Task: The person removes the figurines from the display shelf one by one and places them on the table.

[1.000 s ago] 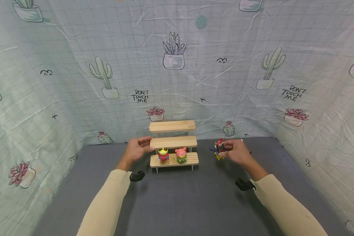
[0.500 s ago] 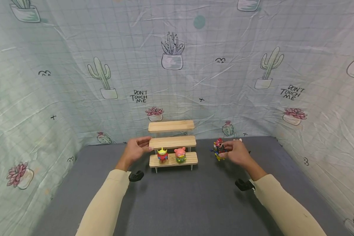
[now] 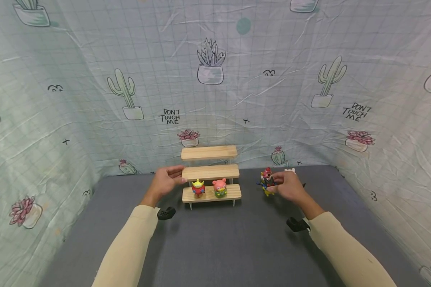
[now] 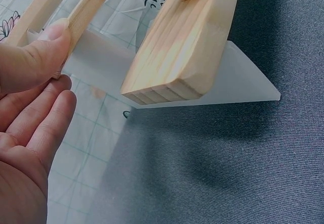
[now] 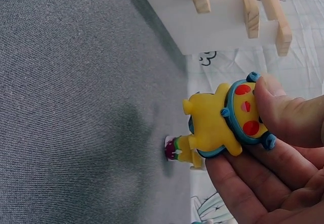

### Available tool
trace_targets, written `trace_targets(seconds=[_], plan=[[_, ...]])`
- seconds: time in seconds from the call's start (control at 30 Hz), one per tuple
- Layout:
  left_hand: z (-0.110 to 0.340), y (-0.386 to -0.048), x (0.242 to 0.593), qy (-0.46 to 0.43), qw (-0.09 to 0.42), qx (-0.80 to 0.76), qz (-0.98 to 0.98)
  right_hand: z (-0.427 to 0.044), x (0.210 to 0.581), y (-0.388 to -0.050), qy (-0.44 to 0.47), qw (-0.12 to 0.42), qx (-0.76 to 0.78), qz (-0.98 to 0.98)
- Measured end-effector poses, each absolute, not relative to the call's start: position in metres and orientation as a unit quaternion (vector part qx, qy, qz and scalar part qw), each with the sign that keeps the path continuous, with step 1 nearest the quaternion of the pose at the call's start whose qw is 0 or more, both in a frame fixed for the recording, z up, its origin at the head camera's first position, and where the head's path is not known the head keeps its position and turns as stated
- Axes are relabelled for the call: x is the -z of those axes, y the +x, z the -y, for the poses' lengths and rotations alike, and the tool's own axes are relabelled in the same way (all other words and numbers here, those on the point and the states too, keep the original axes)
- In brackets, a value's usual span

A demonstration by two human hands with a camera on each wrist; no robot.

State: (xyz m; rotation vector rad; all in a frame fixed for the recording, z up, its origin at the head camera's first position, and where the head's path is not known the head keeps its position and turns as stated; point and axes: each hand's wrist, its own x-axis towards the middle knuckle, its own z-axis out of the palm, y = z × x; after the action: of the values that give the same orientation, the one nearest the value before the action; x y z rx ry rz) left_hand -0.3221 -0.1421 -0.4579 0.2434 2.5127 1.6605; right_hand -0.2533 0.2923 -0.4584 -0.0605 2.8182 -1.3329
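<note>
A three-tier wooden shelf [image 3: 210,173] stands near the back of the table. My left hand [image 3: 163,184] pinches the left end of its middle board [image 4: 90,11] between thumb and fingers. Two figurines stand on the lowest board: a green-headed one in red [image 3: 198,189] and a pink round-eared one [image 3: 220,188]. To the right of the shelf, my right hand [image 3: 289,186] holds a yellow figurine with a blue hood [image 5: 212,117], thumb over its face and fingers beneath. Part of its head is hidden by the thumb.
Behind the held figurine stands a red-topped figure [image 3: 267,172]. A white figure [image 3: 290,170] shows partly behind my right hand. A dark grey cloth [image 3: 215,247] covers the table, and a printed cactus sheet [image 3: 215,99] hangs around the back and sides.
The held figurine has shifted slightly down and right, and a little more of the red-topped figure behind shows. My left hand stays on the shelf.
</note>
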Motion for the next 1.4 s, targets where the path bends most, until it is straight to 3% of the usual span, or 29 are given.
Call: trace_targets(seconds=[1.4], plan=[[0.143, -0.323, 0.459, 0.087, 0.05, -0.54, -0.836, -0.297, 0.475, -0.258, -0.007, -0.003, 0.405, -0.914]])
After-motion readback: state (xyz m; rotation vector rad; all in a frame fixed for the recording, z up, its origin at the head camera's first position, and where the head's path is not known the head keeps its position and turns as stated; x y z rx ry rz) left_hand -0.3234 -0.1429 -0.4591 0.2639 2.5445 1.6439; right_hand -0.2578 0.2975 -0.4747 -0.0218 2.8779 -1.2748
